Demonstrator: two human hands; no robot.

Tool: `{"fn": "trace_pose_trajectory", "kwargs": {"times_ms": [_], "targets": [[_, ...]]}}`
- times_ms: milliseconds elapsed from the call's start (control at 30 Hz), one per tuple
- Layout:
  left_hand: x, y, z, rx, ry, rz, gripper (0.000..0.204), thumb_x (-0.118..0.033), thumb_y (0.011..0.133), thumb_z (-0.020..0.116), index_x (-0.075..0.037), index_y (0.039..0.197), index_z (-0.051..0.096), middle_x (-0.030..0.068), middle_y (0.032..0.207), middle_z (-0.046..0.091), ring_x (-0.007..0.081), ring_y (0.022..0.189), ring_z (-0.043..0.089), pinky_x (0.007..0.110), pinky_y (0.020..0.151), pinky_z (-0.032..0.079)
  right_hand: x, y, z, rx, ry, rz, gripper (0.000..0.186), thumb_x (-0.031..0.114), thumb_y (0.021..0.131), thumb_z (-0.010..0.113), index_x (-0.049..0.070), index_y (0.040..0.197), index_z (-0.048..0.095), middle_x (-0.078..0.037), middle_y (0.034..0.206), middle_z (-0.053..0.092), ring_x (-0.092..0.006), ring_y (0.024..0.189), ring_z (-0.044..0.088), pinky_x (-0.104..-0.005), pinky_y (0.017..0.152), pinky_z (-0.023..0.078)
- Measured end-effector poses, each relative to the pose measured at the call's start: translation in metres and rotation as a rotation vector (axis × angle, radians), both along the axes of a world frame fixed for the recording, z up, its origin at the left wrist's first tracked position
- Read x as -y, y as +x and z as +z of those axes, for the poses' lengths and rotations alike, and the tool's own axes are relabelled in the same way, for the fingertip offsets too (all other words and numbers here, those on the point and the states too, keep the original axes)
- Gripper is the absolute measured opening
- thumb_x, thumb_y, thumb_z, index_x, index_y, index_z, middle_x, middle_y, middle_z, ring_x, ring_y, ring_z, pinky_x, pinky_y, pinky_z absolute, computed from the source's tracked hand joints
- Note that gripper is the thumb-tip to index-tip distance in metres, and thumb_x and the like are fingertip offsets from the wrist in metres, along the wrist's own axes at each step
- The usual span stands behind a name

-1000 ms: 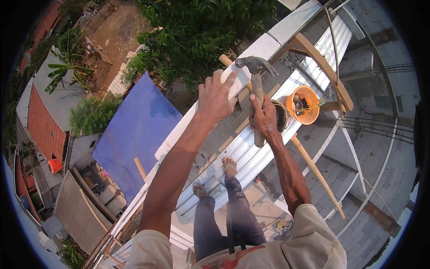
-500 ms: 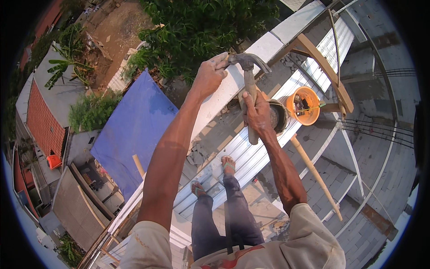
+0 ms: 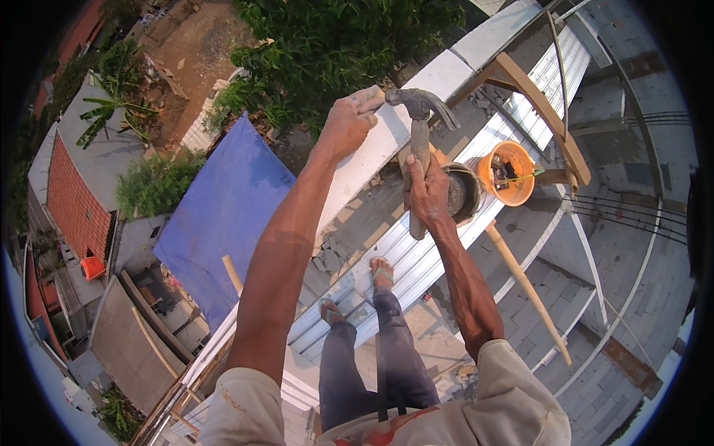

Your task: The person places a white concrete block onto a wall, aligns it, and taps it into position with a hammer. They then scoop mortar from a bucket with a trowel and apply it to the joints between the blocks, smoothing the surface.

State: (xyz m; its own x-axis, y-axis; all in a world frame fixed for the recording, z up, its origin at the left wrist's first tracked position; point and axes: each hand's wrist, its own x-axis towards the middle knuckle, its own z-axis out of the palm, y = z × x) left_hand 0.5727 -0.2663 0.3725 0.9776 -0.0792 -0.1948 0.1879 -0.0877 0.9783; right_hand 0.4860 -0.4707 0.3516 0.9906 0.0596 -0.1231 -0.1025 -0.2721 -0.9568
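My right hand is wrapped round the wooden handle of a claw hammer, whose metal head is at my left hand's fingertips. My left hand, fingers curled, is at the outer edge of a long white block ledge; what it holds, if anything, is too small to make out. Behind the hammer handle, a dark bucket partly shows beside an orange bucket with small items inside.
My sandalled feet stand on ribbed metal sheeting. A timber frame and wooden pole are at the right, above lower grey block floors. Beyond the ledge, far below, lie a blue tarp, trees and roofs.
My left hand has moved up and left along the ledge and curled its fingers. The hammer in my right hand has shifted slightly up and left, its head meeting the left hand's fingertips.
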Motion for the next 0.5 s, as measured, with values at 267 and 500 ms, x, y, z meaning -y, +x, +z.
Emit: {"fn": "trace_pose_trajectory", "kwargs": {"times_ms": [267, 500], "targets": [[0.001, 0.0, 0.001, 0.019, 0.061, -0.007, 0.064, 0.012, 0.092, 0.055, 0.012, 0.154, 0.043, 0.0249, 0.152, 0.057, 0.0249, 0.138, 0.058, 0.032, 0.115, 0.046, 0.002, 0.001, -0.003, 0.012, -0.036, 0.041, 0.043, 0.041, 0.112, 0.055, -0.001, 0.118, 0.057, -0.002, 0.067, 0.056, -0.0095, 0.049, 0.057, -0.0274, 0.042, 0.047], [0.003, -0.002, -0.001, 0.033, 0.01, 0.005, 0.064, 0.011, 0.09, 0.054, 0.011, 0.154, 0.044, 0.0255, 0.15, 0.059, 0.027, 0.138, 0.058, 0.032, 0.117, 0.045, -0.004, -0.004, 0.0, -0.081, -0.067, 0.014, 0.044, 0.041, 0.11, 0.056, -0.002, 0.11, 0.064, -0.006, 0.07, 0.064, -0.0154, 0.061, 0.062, -0.0349, 0.059, 0.051]]}}
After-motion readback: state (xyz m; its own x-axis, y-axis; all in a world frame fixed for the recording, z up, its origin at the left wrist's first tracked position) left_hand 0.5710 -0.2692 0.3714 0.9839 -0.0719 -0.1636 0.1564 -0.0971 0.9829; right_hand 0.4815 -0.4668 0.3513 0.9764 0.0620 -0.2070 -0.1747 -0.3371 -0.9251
